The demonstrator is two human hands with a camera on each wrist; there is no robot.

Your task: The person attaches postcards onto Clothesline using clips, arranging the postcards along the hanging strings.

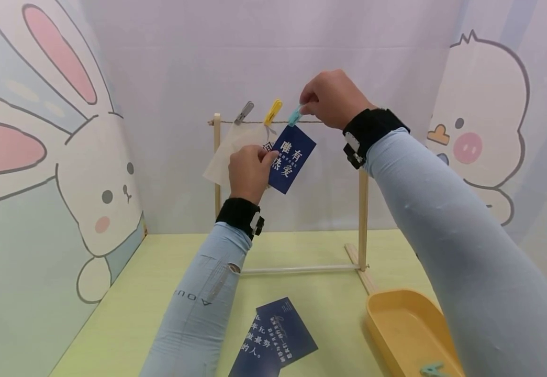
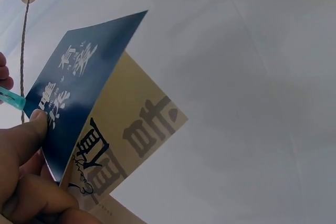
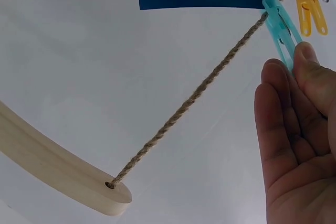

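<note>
My left hand (image 1: 248, 173) pinches the left edge of a dark blue card (image 1: 297, 162) with white characters. The right hand (image 1: 336, 99) pinches a teal clothespin (image 1: 294, 116) between thumb and fingers. In the right wrist view, the clothespin's tip sits at the card's corner, on a twisted rope (image 3: 184, 108). Left of it on the rope are a yellow clothespin (image 1: 273, 111) and a grey clothespin (image 1: 244, 112). A pale sheet (image 1: 219, 159) hangs below the grey one. Behind the blue card, a tan card (image 2: 142, 114) with dark characters shows in the left wrist view.
A wooden frame (image 1: 363, 220) carries the rope, with a pale bar (image 1: 301, 270) low between its posts. Two blue cards (image 1: 287, 332) overlap on the table (image 1: 174, 251). At the front right stands a yellow tray (image 1: 372, 319) with a teal clothespin (image 1: 432, 369) inside.
</note>
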